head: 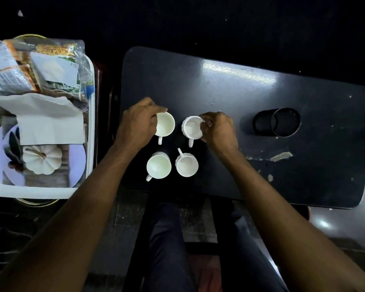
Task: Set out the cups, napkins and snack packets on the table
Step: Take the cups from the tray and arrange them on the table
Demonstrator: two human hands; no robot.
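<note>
While our left hand (pixel 137 125) pinches the far-left cup (pixel 165 125) by its rim, our right hand (pixel 218 129) pinches the far-right cup (pixel 191 129), near the table (pixel 219 91)'s left edge.

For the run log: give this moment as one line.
left hand holds far-left cup | right hand holds far-right cup | near-left cup, near-right cup free | napkins, snack packets in tray

Left forearm (pixel 89 197) and right forearm (pixel 272 197), both bare, reach in over the near edge of the table (pixel 230 91) and converge on its left half. Left hand (pixel 137 123): knuckles up, fingers curled over the rim of far-left cup (pixel 165 125). Right hand (pixel 218 129): wrist bent inward, fingertips pinching the rim of far-right cup (pixel 192 128). Legs (pixel 167 239) in dark trousers sit between the 2 arms.
</note>
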